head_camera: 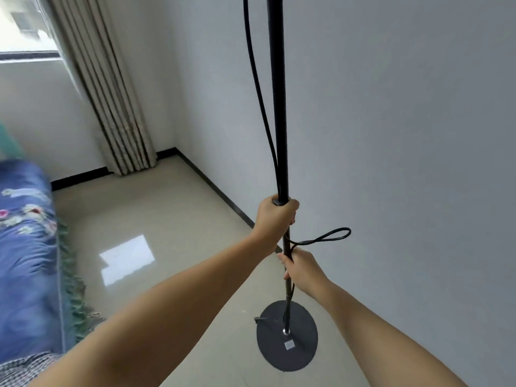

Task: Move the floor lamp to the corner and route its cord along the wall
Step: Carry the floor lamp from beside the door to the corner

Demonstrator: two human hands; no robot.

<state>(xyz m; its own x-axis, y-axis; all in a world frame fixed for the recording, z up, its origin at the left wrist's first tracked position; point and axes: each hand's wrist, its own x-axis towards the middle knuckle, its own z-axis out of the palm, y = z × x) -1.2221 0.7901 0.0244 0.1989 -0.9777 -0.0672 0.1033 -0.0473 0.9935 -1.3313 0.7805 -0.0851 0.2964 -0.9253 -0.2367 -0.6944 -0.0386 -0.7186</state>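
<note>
The black floor lamp's pole [277,107] rises out of the top of the view; its lamp head is out of view. Its round dark base [287,336] sits low near the floor beside the right wall; whether it touches the tiles I cannot tell. My left hand [276,219] is wrapped around the pole at mid height. Just below it, my right hand [300,270] grips the pole together with the black cord [258,85]. The cord hangs along the pole, and a loop [332,236] sticks out to the right above my right hand.
The room corner [174,150] lies ahead to the left, with a beige curtain [111,107] hanging beside it. A dark baseboard [223,196] runs along the right wall. A bed with a blue floral cover [25,247] fills the left side. Glossy beige tiles [167,233] lie between.
</note>
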